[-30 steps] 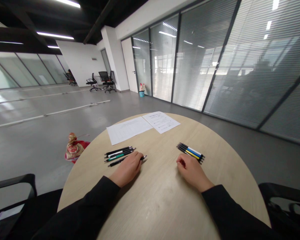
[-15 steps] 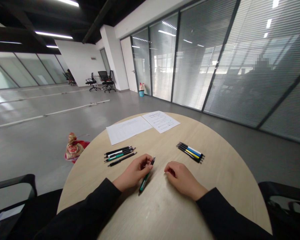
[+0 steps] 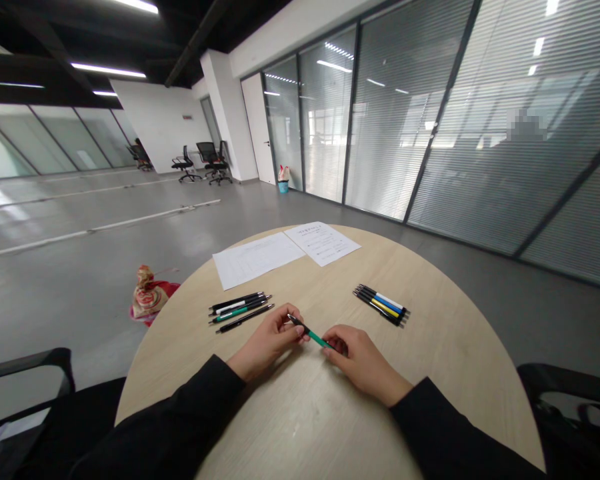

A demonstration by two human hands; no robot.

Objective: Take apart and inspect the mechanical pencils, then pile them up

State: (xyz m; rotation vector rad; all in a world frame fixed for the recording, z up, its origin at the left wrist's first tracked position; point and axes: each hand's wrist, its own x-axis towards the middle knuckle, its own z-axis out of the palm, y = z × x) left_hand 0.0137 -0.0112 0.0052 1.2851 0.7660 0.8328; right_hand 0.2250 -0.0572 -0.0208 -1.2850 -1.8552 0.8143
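Observation:
A black and green pen (image 3: pixel 316 337) is held slantwise above the table between my hands. My left hand (image 3: pixel 273 339) has its thumb and fingers closed around the pen near its black end, which points up and left. At the green end, my right hand (image 3: pixel 363 357) pinches the pen, and its curled fingers hide the far tip. Left of my left hand lies a group of several pens (image 3: pixel 237 311), black, white and green, with one black pen set slightly apart. Another row of pens (image 3: pixel 381 305), with white, blue, yellow and black barrels, lies beyond my right hand.
Two printed sheets (image 3: pixel 258 259) lie at the far side of the round wooden table (image 3: pixel 430 400). A red and tan bag (image 3: pixel 150 293) rests on the floor to the left. Chair armrests (image 3: pixel 570 387) flank the table. A glass partition (image 3: pixel 395 133) stands behind.
The pen has swung from pointing away to slanting down to the right, and lifted. My right hand has taken hold of its green end; my left hand stays nearly in place.

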